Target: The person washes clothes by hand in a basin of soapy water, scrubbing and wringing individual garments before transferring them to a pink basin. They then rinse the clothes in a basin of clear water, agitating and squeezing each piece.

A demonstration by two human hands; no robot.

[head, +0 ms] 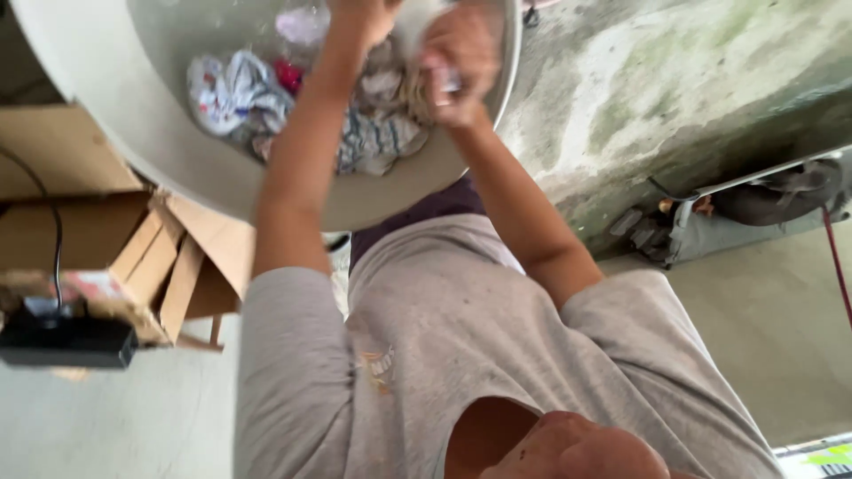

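Closest to the camera was the person's own grey T-shirt [461, 355], filling the near middle of the head view, with both bare forearms stretching away from it into a large pale round basin [151, 133] at the far side. The right hand [457, 62] was closed around a wad of pale wet cloth [417, 27], gripping it above the basin's right part. The left hand [359, 18] was cut off by the top edge, so I could not tell whether it was open or closed; it sat just beside the same cloth. Below the hands a heap of crumpled laundry [240, 93], white, striped and red, lay in the basin. Flattened cardboard boxes [169, 257] stood to the left, stained concrete floor [674, 89] to the right.
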